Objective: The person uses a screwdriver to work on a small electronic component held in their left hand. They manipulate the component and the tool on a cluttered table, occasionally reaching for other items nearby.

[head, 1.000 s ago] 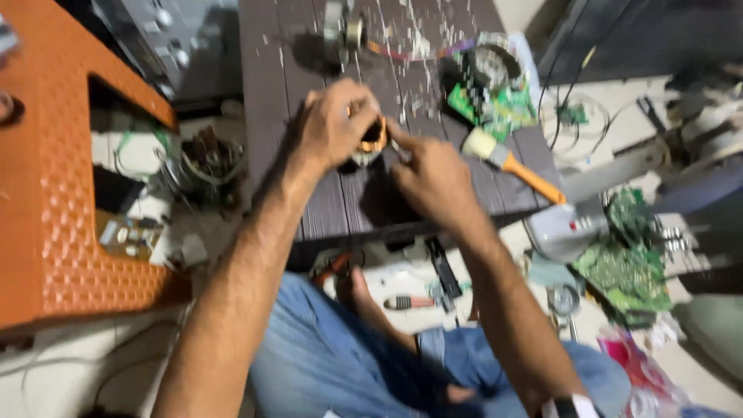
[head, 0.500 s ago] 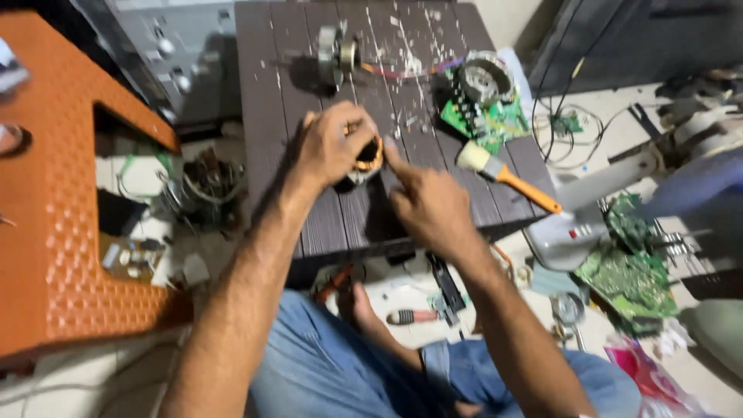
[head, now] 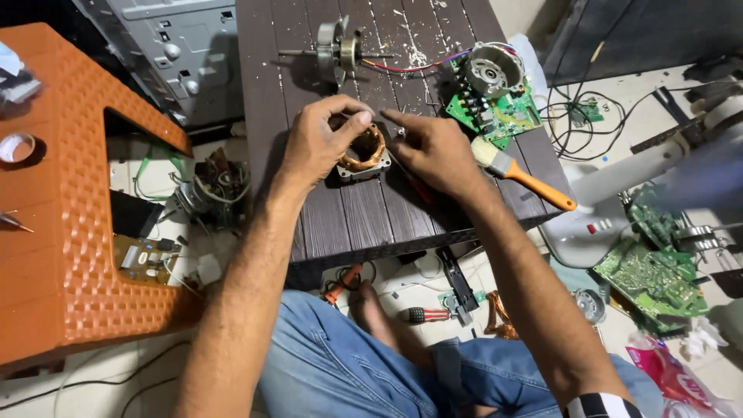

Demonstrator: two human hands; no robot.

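Both my hands grip one copper-wound stator [head: 362, 152] at the middle of the dark table [head: 348, 224]: left hand [head: 317, 143] over its left rim, right hand [head: 433, 151] pinching its right edge. Nearby lie one rotor shaft [head: 337, 53], one green circuit board [head: 495, 104] and one orange-handled brush [head: 522, 174].

a rotor on its shaft [head: 338, 53] is laid near the far edge of the dark slatted table [head: 340, 224]. a green circuit board [head: 495, 108] with a round motor housing [head: 494, 70] is set by the right edge, and an orange-handled brush [head: 522, 174] is laid just in front of it. an orange plastic stool [head: 70, 224] is seen to the left, a grey metal case [head: 182, 50] behind it, and a red-handled screwdriver [head: 426, 315] on the floor under the near edge.
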